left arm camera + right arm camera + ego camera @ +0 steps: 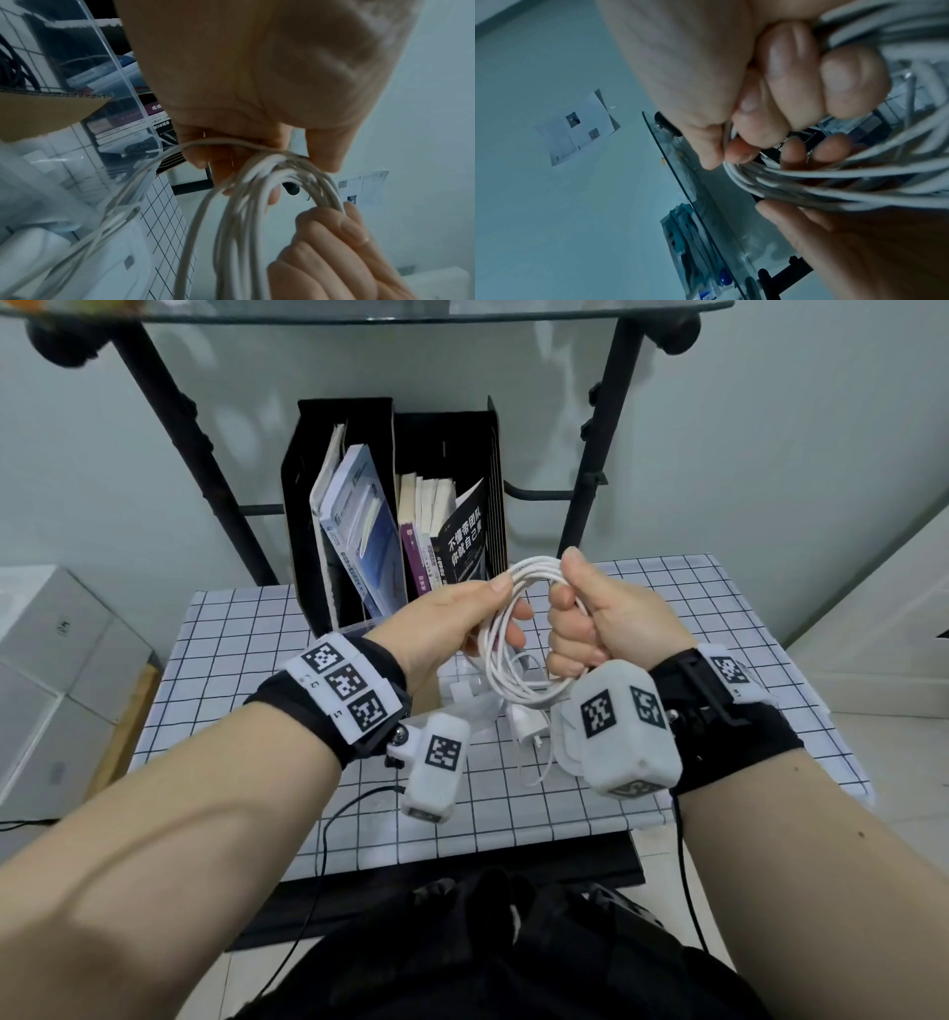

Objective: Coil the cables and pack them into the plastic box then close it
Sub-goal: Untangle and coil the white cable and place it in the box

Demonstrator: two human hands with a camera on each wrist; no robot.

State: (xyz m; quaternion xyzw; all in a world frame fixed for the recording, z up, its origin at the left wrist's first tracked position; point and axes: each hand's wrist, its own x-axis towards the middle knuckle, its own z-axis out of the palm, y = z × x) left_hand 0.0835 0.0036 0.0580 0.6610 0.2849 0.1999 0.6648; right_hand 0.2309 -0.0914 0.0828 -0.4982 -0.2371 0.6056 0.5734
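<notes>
Both hands hold one coil of white cable point(506, 672) above the checked table point(590, 814). My left hand point(477, 618) pinches the coil's left side between thumb and fingers. My right hand point(580, 624) is a fist curled round the coil's right side. The left wrist view shows the loops point(244, 203) running from my left fingers point(203, 160) to the right hand point(334, 233). The right wrist view has the strands point(834, 182) leaving the fist point(782, 81). The clear plastic box point(120, 81) is under the hands, mostly hidden in the head view. A white plug point(529, 729) lies below the coil.
Black file holders with books point(390, 516) stand at the table's back, inside a black metal frame point(595, 454) under a glass shelf. A white cabinet point(51, 660) is at the left. A thin black wire point(328, 839) hangs over the table's front edge.
</notes>
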